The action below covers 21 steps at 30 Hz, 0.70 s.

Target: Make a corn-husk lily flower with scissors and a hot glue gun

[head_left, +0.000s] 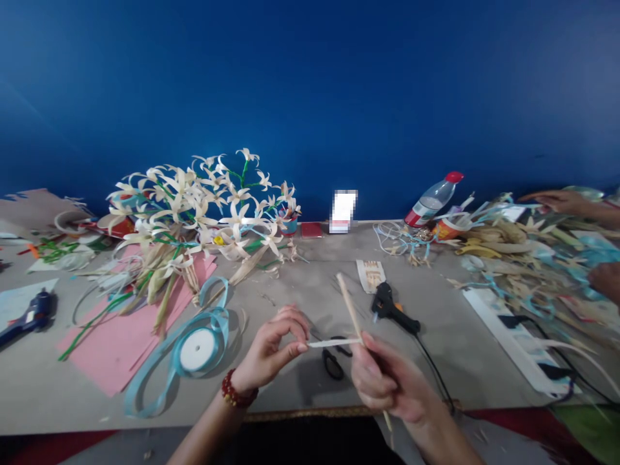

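Note:
My left hand (pixel 278 345), with a red bead bracelet (pixel 239 389) at the wrist, pinches one end of a thin pale strip (pixel 330 343). The strip stretches level across to my right hand (pixel 387 374). That hand is closed around a straw-coloured stalk (pixel 349 302), which leans upward to the left and pokes out below the fist. At the stalk the strip meets my right fingertips; whether it is wrapped round or only pressed there I cannot tell. Behind the strip, black-handled scissors (pixel 333 365) lie on the table, partly covered by it.
Left: a blue ribbon spool (pixel 198 350), pink sheets (pixel 113 349), many pale handmade flowers (pixel 237 219) and a blue glue gun (pixel 36 316). Right: a black glue gun (pixel 392 310) with cord, a white power strip (pixel 513 342), a tilted bottle (pixel 433 199) and another person's hand (pixel 557 200).

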### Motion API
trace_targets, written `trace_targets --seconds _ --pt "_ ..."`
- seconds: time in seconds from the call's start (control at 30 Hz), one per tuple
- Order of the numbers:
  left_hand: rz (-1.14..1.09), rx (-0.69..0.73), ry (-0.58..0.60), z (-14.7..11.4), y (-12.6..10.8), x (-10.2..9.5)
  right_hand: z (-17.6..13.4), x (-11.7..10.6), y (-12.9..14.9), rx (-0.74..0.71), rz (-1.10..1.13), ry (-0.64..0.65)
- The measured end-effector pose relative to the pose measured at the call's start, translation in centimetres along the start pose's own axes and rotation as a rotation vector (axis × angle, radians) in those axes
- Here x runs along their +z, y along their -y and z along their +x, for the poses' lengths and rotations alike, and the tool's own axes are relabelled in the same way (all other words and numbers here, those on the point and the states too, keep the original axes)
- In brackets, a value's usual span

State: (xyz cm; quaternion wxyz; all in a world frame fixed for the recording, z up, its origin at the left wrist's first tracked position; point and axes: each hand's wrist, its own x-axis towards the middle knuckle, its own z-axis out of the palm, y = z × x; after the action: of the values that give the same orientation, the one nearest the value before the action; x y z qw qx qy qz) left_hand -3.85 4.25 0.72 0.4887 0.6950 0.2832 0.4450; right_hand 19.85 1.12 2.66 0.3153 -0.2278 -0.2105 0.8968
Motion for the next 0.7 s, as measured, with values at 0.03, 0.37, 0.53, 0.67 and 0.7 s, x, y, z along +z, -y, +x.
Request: trace_targets --seconds 0.03,0.37,0.53,0.67,0.7 --pt "-0.037 -0.018 -0.017 -0.1 0.2 0.1 -0.2 -0.5 0.3 -0.079 0.003 -0.038" --pt "-0.487 -0.237 -0.239 -0.5 0.7 2.1 1.0 -7.1 -0.5 -0.499 -1.559 -0.875" --pt "-0.532 -0.306 -0.236 -0.2 0.3 2.8 1.4 -3.5 -0.3 -0.759 -1.662 -0.777" --pt "-0.631 -0.339 -0.336 0.1 0.0 3.6 2.2 0.2 -1.1 -0.784 -1.455 -0.448" --pt "-0.681 -0.348 -0.363 0.2 -0.1 3.8 2.6 0.7 -1.5 -0.792 -1.447 -0.417"
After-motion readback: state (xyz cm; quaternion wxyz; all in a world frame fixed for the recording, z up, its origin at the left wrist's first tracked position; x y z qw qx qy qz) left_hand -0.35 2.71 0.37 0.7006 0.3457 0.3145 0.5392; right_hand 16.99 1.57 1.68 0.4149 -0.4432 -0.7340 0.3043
